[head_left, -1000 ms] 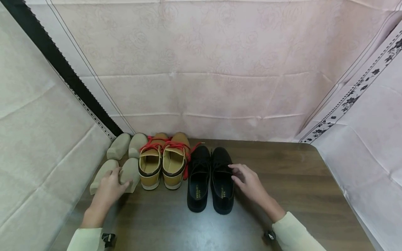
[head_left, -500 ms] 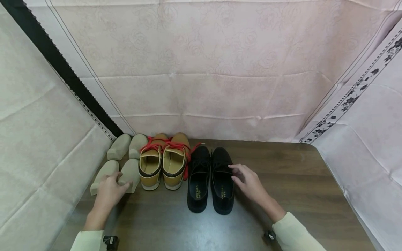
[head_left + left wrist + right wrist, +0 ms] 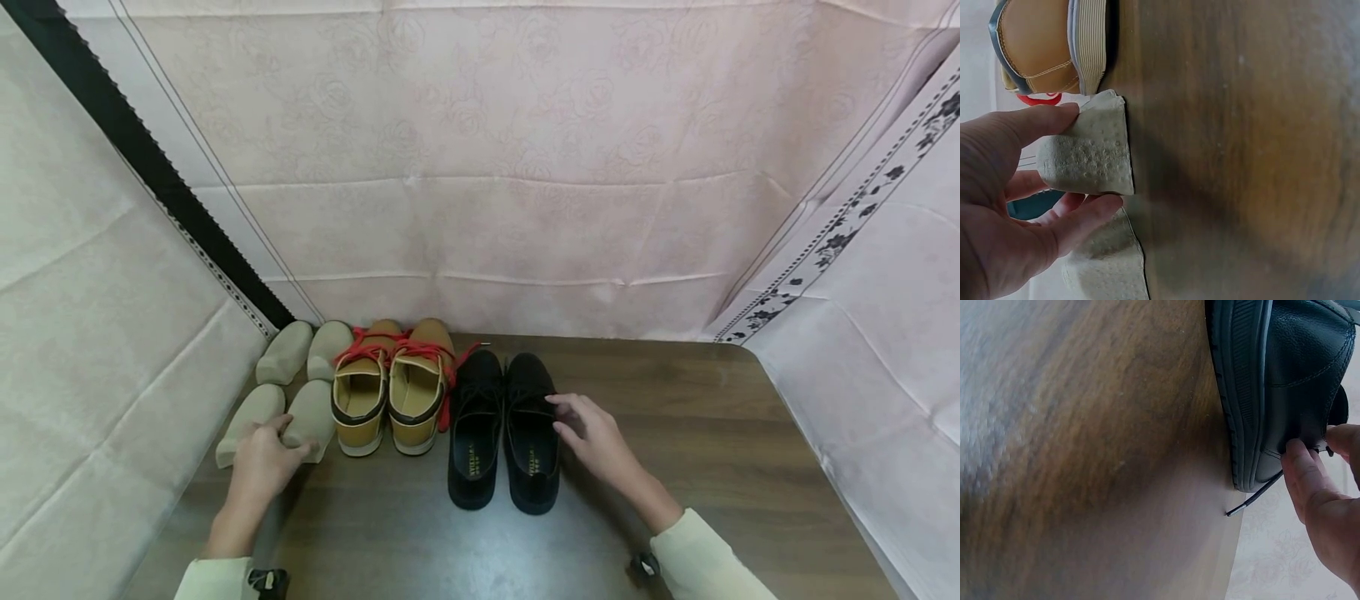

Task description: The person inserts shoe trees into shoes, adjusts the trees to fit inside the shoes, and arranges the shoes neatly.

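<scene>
My left hand (image 3: pixel 261 467) pinches a beige moulded shoe insert (image 3: pixel 1088 153) at the front left, thumb on one side and fingers on the other. Beside it lies a matching insert (image 3: pixel 251 421), with two more inserts (image 3: pixel 283 354) behind. My right hand (image 3: pixel 596 442) rests its fingertips against the outer side of a black leather shoe (image 3: pixel 1300 369), near the laces; the fingers are only loosely bent. The other black shoe (image 3: pixel 472 467) stands alongside, toes to the back.
Between the inserts and the black shoes stands a pair of tan shoes (image 3: pixel 416 387) with red laces. Everything is on a brown wooden surface (image 3: pixel 675 392), walled by pale cloth (image 3: pixel 525 208) at the back and both sides. A shoelace end (image 3: pixel 1232 512) trails near the black shoe.
My left hand and sleeve have shifted slightly right and down, its fingers closer about the insert. My right hand and the shoes stay where they were.
</scene>
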Demonstrator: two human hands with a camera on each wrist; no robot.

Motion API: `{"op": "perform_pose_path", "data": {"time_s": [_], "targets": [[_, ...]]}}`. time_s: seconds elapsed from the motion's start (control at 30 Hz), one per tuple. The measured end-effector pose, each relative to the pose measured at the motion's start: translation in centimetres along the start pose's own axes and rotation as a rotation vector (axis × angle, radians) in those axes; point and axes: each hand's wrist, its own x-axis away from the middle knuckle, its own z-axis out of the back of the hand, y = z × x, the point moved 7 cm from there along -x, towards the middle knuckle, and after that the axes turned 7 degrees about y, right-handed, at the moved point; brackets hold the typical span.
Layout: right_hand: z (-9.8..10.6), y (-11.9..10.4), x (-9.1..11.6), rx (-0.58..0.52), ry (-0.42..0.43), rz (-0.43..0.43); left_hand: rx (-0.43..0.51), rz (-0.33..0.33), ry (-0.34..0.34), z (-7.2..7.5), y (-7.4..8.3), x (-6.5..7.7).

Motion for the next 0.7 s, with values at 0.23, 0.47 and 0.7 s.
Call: {"op": "perform_pose_path", "data": {"time_s": [0.23,0.47,0.7], "targets": [[0.0,0.0,0.0,-0.002,0.002,0.010,-0.002,0.025,0.016,0.2,0.1,0.1],[0.0,0.1,0.0,-0.014,-0.002,0.005,0.013,0.021,0.075,1.0,0.5,0.3],[0.0,0.1,-0.1,-0.013,-0.006,0.004,0.011,0.015,0.114,2.1,0.8,0.4]]}}
